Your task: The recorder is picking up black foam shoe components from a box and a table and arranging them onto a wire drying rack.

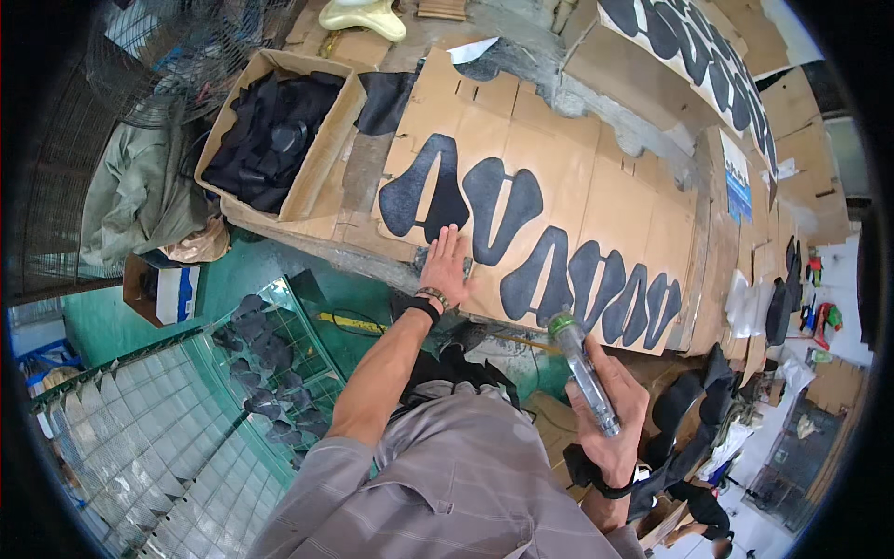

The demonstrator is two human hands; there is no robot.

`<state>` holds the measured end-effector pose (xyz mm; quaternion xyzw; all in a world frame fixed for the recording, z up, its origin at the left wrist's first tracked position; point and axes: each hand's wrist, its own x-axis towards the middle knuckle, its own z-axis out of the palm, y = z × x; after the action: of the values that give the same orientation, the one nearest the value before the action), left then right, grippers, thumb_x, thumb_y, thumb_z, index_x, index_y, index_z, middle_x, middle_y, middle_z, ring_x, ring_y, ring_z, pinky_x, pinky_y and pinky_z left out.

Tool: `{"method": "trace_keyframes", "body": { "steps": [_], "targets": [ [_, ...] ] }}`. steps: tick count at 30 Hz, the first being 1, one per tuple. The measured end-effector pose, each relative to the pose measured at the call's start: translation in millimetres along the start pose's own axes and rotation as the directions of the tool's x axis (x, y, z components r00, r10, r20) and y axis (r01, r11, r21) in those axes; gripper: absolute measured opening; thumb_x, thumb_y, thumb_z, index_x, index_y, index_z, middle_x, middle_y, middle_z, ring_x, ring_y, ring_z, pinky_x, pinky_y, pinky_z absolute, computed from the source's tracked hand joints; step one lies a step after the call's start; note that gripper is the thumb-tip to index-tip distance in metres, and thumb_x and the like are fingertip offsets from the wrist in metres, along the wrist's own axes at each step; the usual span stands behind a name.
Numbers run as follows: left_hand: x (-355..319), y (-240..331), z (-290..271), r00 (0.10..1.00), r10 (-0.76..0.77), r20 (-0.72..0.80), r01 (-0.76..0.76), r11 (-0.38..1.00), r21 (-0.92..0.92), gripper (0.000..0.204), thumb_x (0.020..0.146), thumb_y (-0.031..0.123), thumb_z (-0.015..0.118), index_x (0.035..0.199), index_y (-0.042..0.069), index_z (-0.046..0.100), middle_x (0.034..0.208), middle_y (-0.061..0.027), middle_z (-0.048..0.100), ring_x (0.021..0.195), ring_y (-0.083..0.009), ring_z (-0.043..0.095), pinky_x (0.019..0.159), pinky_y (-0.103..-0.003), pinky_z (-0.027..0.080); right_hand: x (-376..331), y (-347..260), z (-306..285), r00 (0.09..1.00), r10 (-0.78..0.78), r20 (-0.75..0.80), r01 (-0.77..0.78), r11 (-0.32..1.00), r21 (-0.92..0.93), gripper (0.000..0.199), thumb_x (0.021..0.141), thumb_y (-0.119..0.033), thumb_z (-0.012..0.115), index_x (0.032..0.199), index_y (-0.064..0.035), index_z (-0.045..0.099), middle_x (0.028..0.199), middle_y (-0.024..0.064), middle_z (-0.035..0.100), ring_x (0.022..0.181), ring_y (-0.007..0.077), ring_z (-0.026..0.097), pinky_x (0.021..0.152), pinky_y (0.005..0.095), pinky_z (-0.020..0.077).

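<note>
My left hand (443, 270) lies flat with its fingers stretched out, the fingertips at the lower edge of a black V-shaped cut piece (448, 191). That piece rests on a large brown cardboard sheet (551, 158). To its right, another black cut piece (482, 200) and several similar ones line the sheet's near side. My right hand (615, 401) is wrapped round a clear tube with a green end (589, 380). The green end points up and left, over the lower edge of a black piece (551, 279). What the tube contains cannot be made out.
A cardboard box (326, 163) of black material stands at the left of the bench, below a wire fan guard (177, 56). More black pieces lie on a white sheet (652, 19) at the upper right. A green mesh rack (279, 307) stands low at the left.
</note>
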<state>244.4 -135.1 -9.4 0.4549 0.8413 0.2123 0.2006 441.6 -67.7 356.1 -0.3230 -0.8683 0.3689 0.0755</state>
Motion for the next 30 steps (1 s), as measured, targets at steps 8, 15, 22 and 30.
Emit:
{"method": "trace_keyframes", "body": {
  "steps": [8,15,22,30],
  "targets": [
    [28,-8,-34,0.993,-0.114,0.042,0.121,0.961,-0.249,0.06,0.078,0.019,0.075,0.13,-0.001,0.054,0.14,-0.0225,0.052,0.134,-0.039,0.046,0.111,-0.048,0.04,-6,-2,1,1.0,-0.014,0.016,0.014,1.0,-0.01,0.053,0.08,0.002,0.072,0.132,0.0042,0.061,0.098,0.0163,0.069,0.083,0.0236,0.066,0.076,0.0307,0.0513],
    [-28,-6,3,0.992,0.087,-0.094,-0.102,0.98,-0.172,0.055,0.08,0.016,0.073,0.13,0.003,0.055,0.145,-0.0208,0.049,0.136,-0.0404,0.044,0.114,-0.047,0.038,-18,6,-5,0.998,0.007,0.06,-0.008,1.0,0.001,0.053,0.077,0.003,0.072,0.129,0.0046,0.063,0.096,0.0169,0.07,0.082,0.0244,0.066,0.076,0.0313,0.0511],
    [-70,-18,-1,0.994,0.075,-0.084,-0.092,0.97,-0.225,0.035,0.08,0.013,0.072,0.113,0.005,0.064,0.124,-0.0156,0.063,0.118,-0.0376,0.057,0.104,-0.047,0.046,-3,5,2,0.997,0.022,0.069,-0.025,0.999,0.036,0.053,0.078,0.0,0.072,0.129,0.0055,0.062,0.097,0.0199,0.069,0.083,0.0288,0.067,0.078,0.0329,0.0512],
    [-81,-10,18,0.996,0.039,0.08,-0.019,0.972,-0.233,0.031,0.084,0.017,0.059,0.109,0.001,0.066,0.118,-0.0198,0.066,0.112,-0.0374,0.061,0.099,-0.048,0.048,-18,4,-7,0.994,0.0,0.112,-0.01,0.996,0.092,0.057,0.094,-0.039,0.057,0.141,-0.0082,0.055,0.127,0.0279,0.063,0.119,0.0431,0.06,0.1,0.0452,0.0453]
  ]
}}
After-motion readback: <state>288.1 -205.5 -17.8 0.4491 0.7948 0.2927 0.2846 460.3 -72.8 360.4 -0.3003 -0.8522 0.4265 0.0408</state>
